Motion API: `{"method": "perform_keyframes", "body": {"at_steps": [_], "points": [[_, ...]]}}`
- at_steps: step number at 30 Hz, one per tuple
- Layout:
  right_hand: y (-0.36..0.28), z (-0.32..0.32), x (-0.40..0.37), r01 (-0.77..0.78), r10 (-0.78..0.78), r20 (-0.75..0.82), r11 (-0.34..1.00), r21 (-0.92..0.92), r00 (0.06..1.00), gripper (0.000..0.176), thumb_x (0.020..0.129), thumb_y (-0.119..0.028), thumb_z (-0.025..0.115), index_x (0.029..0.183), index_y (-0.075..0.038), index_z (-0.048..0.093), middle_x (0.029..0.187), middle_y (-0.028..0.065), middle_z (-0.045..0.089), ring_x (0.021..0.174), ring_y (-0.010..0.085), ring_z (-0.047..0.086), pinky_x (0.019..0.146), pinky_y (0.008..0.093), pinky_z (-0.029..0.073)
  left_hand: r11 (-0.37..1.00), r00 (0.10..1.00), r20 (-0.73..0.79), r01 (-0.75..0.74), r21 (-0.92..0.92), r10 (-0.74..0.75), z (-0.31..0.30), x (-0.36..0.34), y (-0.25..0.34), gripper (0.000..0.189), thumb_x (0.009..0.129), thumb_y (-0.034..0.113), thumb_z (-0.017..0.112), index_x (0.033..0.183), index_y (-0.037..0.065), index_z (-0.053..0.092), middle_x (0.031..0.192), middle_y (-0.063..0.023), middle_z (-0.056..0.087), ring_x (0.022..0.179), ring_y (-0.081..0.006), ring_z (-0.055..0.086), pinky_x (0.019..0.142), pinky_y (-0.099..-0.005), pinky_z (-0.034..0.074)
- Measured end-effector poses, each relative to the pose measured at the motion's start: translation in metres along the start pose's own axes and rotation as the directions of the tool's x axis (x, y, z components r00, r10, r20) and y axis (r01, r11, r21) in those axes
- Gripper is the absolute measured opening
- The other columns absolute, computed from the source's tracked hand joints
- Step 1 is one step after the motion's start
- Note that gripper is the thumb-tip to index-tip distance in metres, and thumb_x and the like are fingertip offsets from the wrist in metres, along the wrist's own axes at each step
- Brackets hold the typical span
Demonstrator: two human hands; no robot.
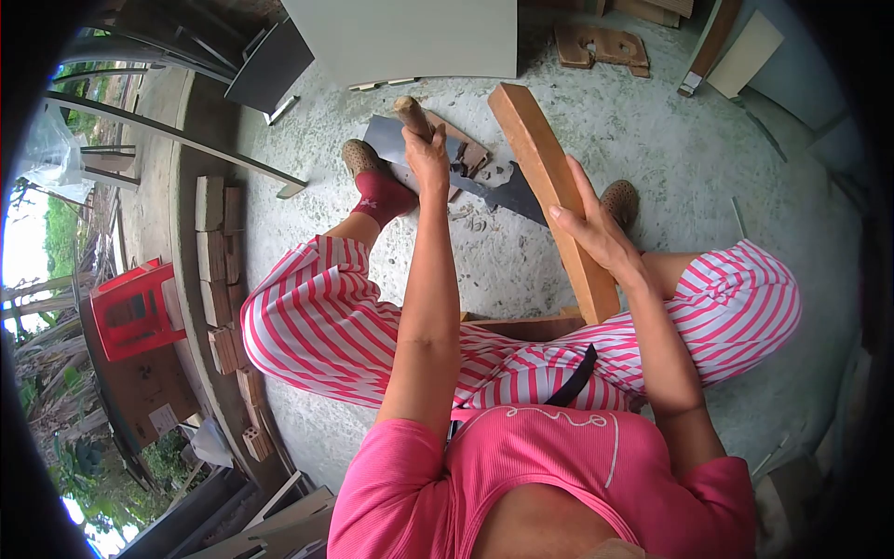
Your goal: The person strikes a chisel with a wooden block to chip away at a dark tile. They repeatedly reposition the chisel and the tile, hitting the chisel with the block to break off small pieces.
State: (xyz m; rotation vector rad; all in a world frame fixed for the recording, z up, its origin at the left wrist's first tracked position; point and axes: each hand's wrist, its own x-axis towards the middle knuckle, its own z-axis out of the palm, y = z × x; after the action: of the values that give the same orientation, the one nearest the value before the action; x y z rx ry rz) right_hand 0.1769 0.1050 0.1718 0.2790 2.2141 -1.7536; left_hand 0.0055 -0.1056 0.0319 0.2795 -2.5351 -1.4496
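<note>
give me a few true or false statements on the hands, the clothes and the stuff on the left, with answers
1. The left hand grips a round wooden handle. True.
2. The right hand is holding a white bucket. False: it holds a long brown wooden beam.
3. The striped trousers are green and yellow. False: they are pink and white.
4. A red plastic stool is on the person's left. True.

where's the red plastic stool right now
In the head view, the red stool is on the person's left, outside the row of bricks and right by the brown cardboard box.
</note>
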Motion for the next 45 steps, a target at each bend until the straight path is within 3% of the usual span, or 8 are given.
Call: {"method": "perform_keyframes", "body": {"at_steps": [11, 26, 27, 30, 33, 34, 37, 45], "points": [[-0.156, -0.022, 0.097, 0.618, -0.618, 0.032, 0.783, -0.068, 0.786, 0.102, 0.079, -0.062, 0.053, 0.145, 0.001, 0.008, 0.144, 0.0255, 0.025, 0.134, 0.0314, 0.026, 0.108, 0.0363, 0.026, 0.999, 0.999, -0.021, -0.035, -0.038, 0.034, 0.0, 0.015, -0.013, 0.037, 0.073, 0.023, 0.074, 0.094, 0.001, 0.053, 0.084, -0.0183, 0.065, 0.08, -0.0357, 0.062, 0.073, -0.0404, 0.047], [-0.199, 0.033, 0.161, 0.124, 0.009, 0.327, 0.915, -0.384, 0.945, 0.095, 0.072, -0.066, 0.057, 0.141, -0.005, 0.031, 0.129, 0.0237, 0.047, 0.114, 0.0307, 0.051, 0.094, 0.0374, 0.042, 0.988, 0.991, -0.021, 0.131, -0.087, -0.133, -0.007, 0.01, -0.009, 0.041, 0.073, 0.029, 0.072, 0.095, -0.001, 0.056, 0.085, -0.0185, 0.065, 0.08, -0.0303, 0.063, 0.073, -0.0371, 0.047], [-0.252, 0.022, 0.109, 0.413, -0.302, 0.569, 0.908, -0.073, 0.765, 0.103, 0.077, -0.061, 0.056, 0.144, 0.003, 0.012, 0.14, 0.0257, 0.032, 0.13, 0.0274, 0.032, 0.103, 0.0327, 0.029, 0.987, 0.99, -0.022, 0.134, -0.089, -0.137, -0.009, 0.01, -0.01, 0.041, 0.073, 0.029, 0.072, 0.095, -0.001, 0.056, 0.085, -0.0185, 0.065, 0.08, -0.0303, 0.063, 0.073, -0.0371, 0.047], [-0.244, 0.028, 0.122, 0.461, -0.416, 0.478, 0.887, 0.028, 0.773, 0.102, 0.076, -0.061, 0.057, 0.144, 0.002, 0.015, 0.132, 0.0243, 0.04, 0.115, 0.0221, 0.045, 0.091, 0.0285, 0.039, 0.989, 0.99, -0.034, 0.134, -0.065, -0.137, -0.008, 0.01, -0.008, 0.041, 0.072, 0.029, 0.073, 0.094, -0.001, 0.056, 0.082, -0.0184, 0.065, 0.076, -0.0301, 0.063, 0.072, -0.037, 0.047], [-0.152, 0.047, 0.192, 0.337, -0.208, 0.389, 0.892, -0.302, 0.897, 0.099, 0.068, -0.066, 0.06, 0.143, -0.009, 0.03, 0.13, 0.0244, 0.046, 0.114, 0.032, 0.051, 0.091, 0.0395, 0.045, 0.992, 0.991, -0.067, 0.112, -0.056, -0.116, -0.006, 0.007, -0.007, 0.04, 0.073, 0.028, 0.072, 0.094, -0.001, 0.056, 0.082, -0.0175, 0.065, 0.077, -0.0295, 0.063, 0.073, -0.0368, 0.047], [-0.125, 0.053, 0.205, 0.41, -0.126, 0.418, 0.572, -0.71, 0.9, 0.095, 0.07, -0.062, 0.059, 0.144, -0.012, 0.028, 0.134, 0.0239, 0.043, 0.118, 0.0294, 0.048, 0.092, 0.0348, 0.043, 0.991, 0.992, -0.079, 0.09, -0.096, -0.098, -0.004, 0.006, -0.011, 0.039, 0.073, 0.027, 0.072, 0.094, -0.001, 0.055, 0.083, -0.0172, 0.065, 0.077, -0.0293, 0.063, 0.073, -0.037, 0.047], [-0.13, 0.039, 0.178, 0.1, 0.079, 0.482, 0.937, -0.334, 0.873, 0.095, 0.072, -0.059, 0.058, 0.146, -0.013, 0.021, 0.133, 0.0234, 0.042, 0.121, 0.0258, 0.045, 0.092, 0.0324, 0.041, 0.987, 0.993, -0.104, 0.032, -0.157, -0.049, -0.004, 0.009, -0.007, 0.037, 0.074, 0.024, 0.072, 0.095, -0.001, 0.055, 0.083, -0.0142, 0.065, 0.076, -0.0246, 0.062, 0.071, -0.035, 0.047], [-0.112, -0.014, 0.088, -0.047, 0.009, 0.237, 0.987, 0.154, 0.972, 0.08, 0.081, -0.049, 0.056, 0.145, -0.015, 0.023, 0.088, 0.0105, 0.053, 0.067, 0.0121, 0.055, 0.057, 0.0248, 0.048, 0.987, 0.99, -0.124, 0.05, -0.154, -0.069, -0.026, 0.017, 0.007, 0.038, 0.076, 0.027, 0.073, 0.087, -0.002, 0.052, 0.077, -0.0184, 0.062, 0.069, -0.0303, 0.059, 0.069, -0.0376, 0.046]]}}
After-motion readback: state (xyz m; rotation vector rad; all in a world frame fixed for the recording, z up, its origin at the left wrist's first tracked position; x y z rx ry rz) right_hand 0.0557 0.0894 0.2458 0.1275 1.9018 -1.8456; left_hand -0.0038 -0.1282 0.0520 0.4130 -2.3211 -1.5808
